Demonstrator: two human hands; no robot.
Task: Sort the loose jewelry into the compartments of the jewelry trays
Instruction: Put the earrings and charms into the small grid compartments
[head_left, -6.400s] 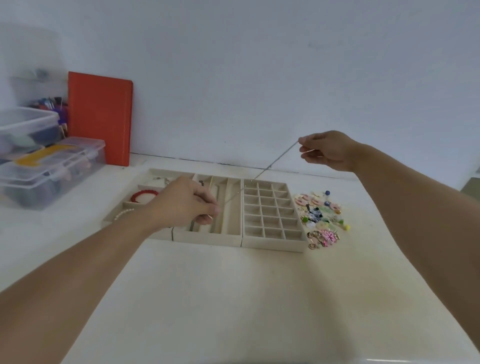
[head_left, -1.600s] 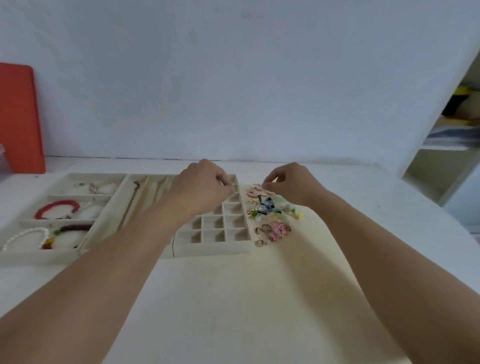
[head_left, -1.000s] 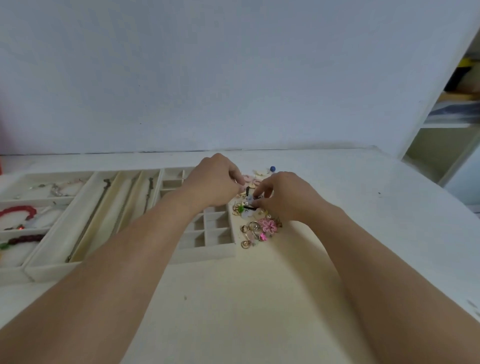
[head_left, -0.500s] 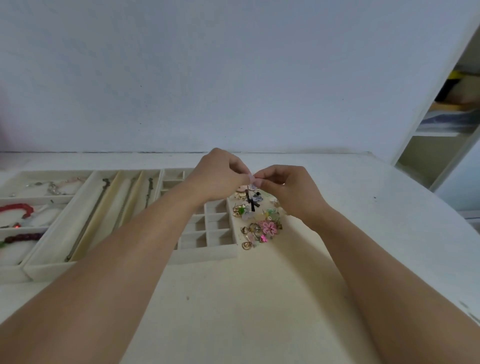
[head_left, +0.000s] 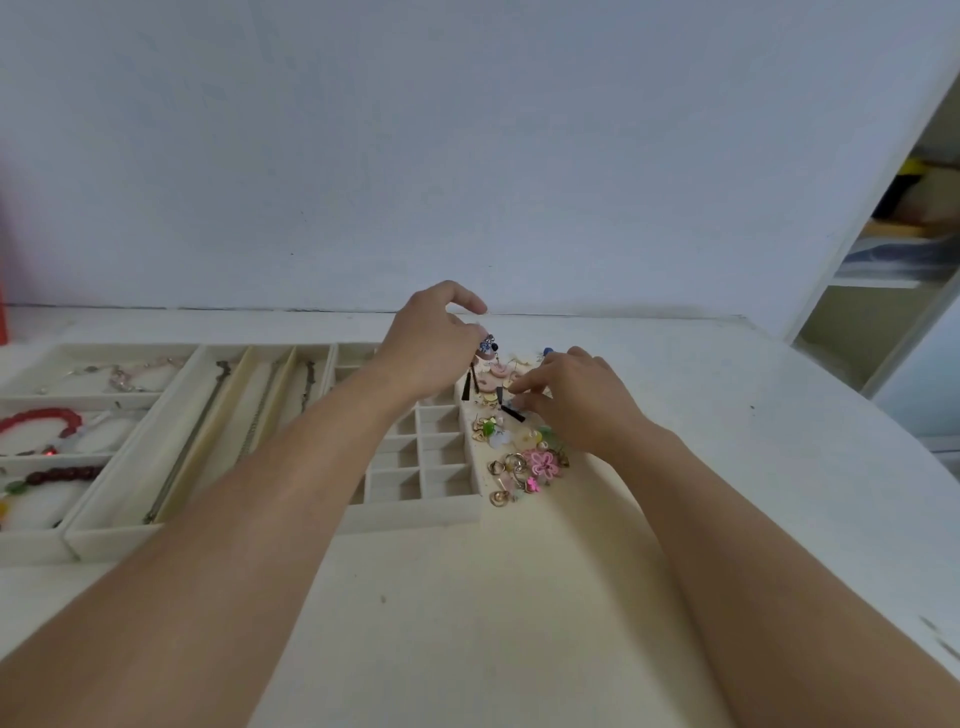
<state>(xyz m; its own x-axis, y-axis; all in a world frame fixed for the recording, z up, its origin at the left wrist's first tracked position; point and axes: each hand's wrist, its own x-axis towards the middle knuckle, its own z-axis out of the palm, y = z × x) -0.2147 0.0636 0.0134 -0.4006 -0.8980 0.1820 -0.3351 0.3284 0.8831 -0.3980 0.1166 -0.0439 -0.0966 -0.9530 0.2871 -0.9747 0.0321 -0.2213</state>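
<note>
My left hand (head_left: 431, 345) pinches a drop earring (head_left: 480, 364) with a blue-and-white bead and a black tassel, which hangs above the right edge of the small-grid tray (head_left: 415, 512). My right hand (head_left: 574, 402) reaches down into the pile of loose earrings (head_left: 524, 457), its fingertips pinching a second earring with a black tassel (head_left: 511, 413) that lies on the table. The pile holds a pink flower, gold hoops and green pieces. The grid compartments that I can see hold nothing.
Left of the grid tray sits a long-slot tray (head_left: 208, 431) with chains laid in it. Further left is a tray (head_left: 78, 400) with a red bracelet (head_left: 39, 421) and dark beads. A shelf unit (head_left: 893, 291) stands at the right, the wall behind.
My hands, which met above the pile half a second ago, have parted. The left hand lifted one tassel earring up and left; the right hand dropped to the pile.
</note>
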